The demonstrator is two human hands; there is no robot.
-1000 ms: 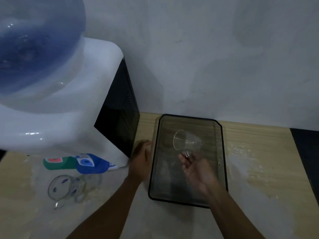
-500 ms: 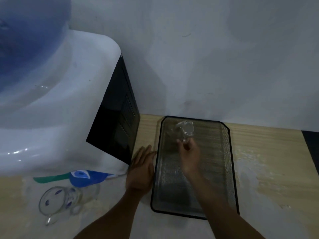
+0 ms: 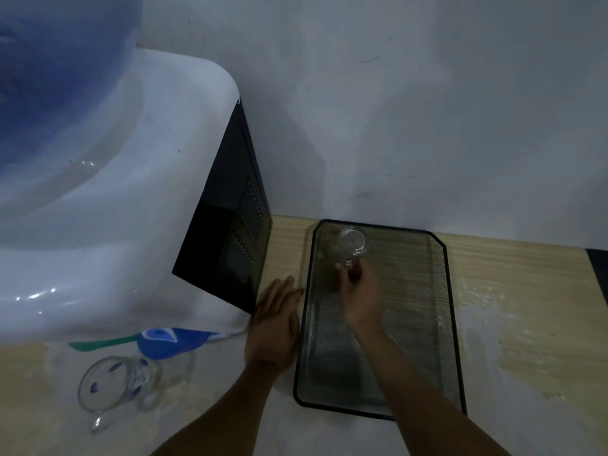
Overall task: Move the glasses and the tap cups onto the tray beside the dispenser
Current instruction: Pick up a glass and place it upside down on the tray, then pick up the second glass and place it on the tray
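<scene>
A black mesh tray (image 3: 434,324) lies on the wooden counter right of the water dispenser (image 3: 108,245). My right hand (image 3: 360,292) reaches over the tray and pinches the handle of a clear glass cup (image 3: 352,241), which sits at the tray's far left corner. My left hand (image 3: 274,324) rests flat, fingers spread, on the counter against the tray's left rim. A second clear glass mug with blue dots (image 3: 115,385) lies on its side under the dispenser's taps.
The dispenser carries a blue bottle (image 3: 56,74) and has a black side panel (image 3: 230,245). Blue and green tap levers (image 3: 164,340) stick out above the mug. A grey wall runs behind the counter. A dark strip (image 3: 598,268) borders the counter's right end.
My right hand has carried the clear cup from mid-air over the tray's middle to the tray's far left corner. My left hand stayed beside the tray.
</scene>
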